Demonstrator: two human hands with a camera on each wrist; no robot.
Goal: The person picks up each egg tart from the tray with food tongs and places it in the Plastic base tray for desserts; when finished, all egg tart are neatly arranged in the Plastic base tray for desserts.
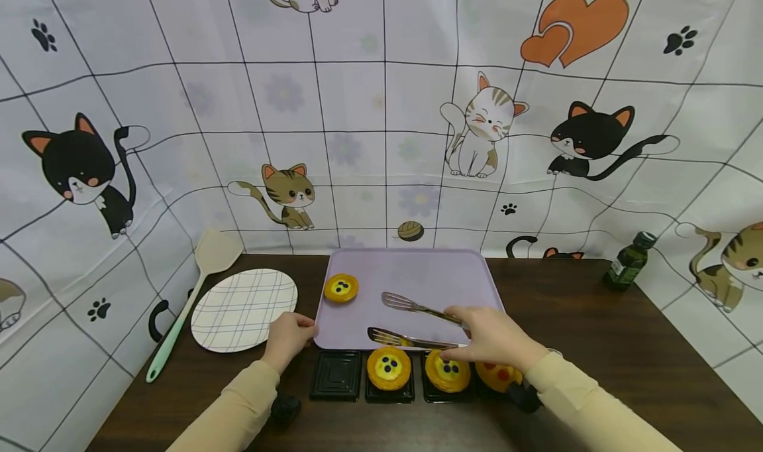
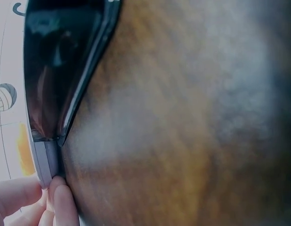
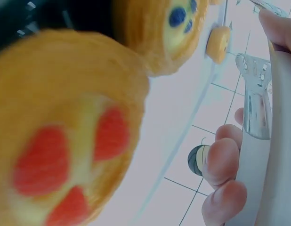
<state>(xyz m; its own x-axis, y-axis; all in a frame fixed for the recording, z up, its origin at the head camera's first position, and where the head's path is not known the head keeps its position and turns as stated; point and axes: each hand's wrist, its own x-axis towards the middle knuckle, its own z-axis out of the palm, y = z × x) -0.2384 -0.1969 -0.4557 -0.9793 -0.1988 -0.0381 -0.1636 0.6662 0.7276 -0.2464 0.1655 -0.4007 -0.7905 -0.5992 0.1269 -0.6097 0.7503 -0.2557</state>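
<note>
While the left hand pinches the near-left corner of a lavender tray between thumb and fingers, the right hand has its grip wrapped around a pair of slotted serving tongs. The tongs reach leftward from that grip over the front of the tray, their two heads apart. Ahead and to the right of the left grip, a small blueberry-topped tart sits near the tray's left edge. Nearer the wearer, along the tray's front, runs a row of square black plastic holders. The leftmost is just beside the left grip; the next carries a blueberry tart. Another blueberry tart lies just below the right grip, and a red-fruit tart is partly hidden under the right wrist. Left of the left grip are a checked white plate and a spatula with a mint handle. Well to the right of the right grip, a green bottle stands toward the back of the dark wooden table.
</note>
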